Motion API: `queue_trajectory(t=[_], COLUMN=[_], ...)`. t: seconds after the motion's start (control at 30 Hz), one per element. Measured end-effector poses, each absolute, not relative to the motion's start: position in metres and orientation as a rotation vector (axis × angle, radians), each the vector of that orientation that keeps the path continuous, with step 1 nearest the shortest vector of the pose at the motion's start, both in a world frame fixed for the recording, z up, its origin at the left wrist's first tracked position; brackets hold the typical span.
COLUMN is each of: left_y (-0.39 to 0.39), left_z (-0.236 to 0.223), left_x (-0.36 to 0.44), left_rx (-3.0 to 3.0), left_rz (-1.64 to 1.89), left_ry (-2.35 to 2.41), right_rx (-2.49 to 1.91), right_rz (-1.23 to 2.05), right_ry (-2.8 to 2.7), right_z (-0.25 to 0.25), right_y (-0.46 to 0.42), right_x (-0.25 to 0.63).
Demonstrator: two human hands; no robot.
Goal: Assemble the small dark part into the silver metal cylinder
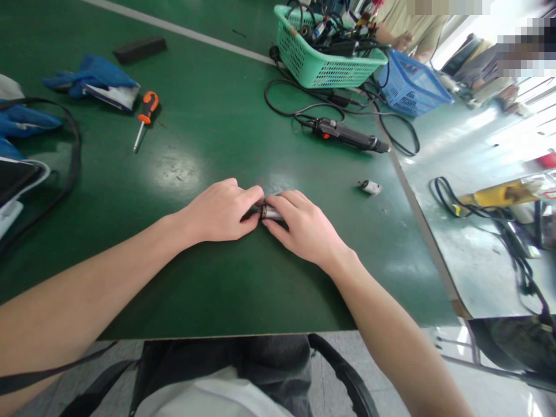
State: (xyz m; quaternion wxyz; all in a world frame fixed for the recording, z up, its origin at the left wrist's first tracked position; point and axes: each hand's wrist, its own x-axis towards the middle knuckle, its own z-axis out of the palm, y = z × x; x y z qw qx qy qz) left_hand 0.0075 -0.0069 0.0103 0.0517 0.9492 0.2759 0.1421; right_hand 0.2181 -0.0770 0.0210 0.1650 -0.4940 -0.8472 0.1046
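Note:
Both hands meet over the green tabletop near its front edge. My right hand (302, 226) is closed around a small silver metal cylinder (273, 212) with a brownish end, which looks like a small motor. My left hand (230, 209) pinches at that brownish end, thumb and forefinger touching it. Whether the left fingers hold a separate small piece is hidden. Off to the right lies a similar small silver cylinder (370, 186). Beyond it rests a black electric screwdriver (347, 136) with its cable looped behind.
An orange-handled screwdriver (146, 119) and a dark block (139, 50) lie at the left, near blue cloth items (93, 81). At the back stand a green basket (325, 69) of tools and cables and a blue basket (410, 87). People sit beyond.

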Motion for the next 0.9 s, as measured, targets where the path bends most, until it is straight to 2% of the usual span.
queue_trajectory(t=[0.9], left_y=[-0.0060], left_z=[0.0088], left_x=[0.0067], left_rx=[2.918], left_rz=[0.433], left_ry=[0.806], right_rx=[-1.410], right_rz=[0.297], right_ry=[-2.373], right_z=[0.0194], right_y=[-0.0776], right_x=[0.2168])
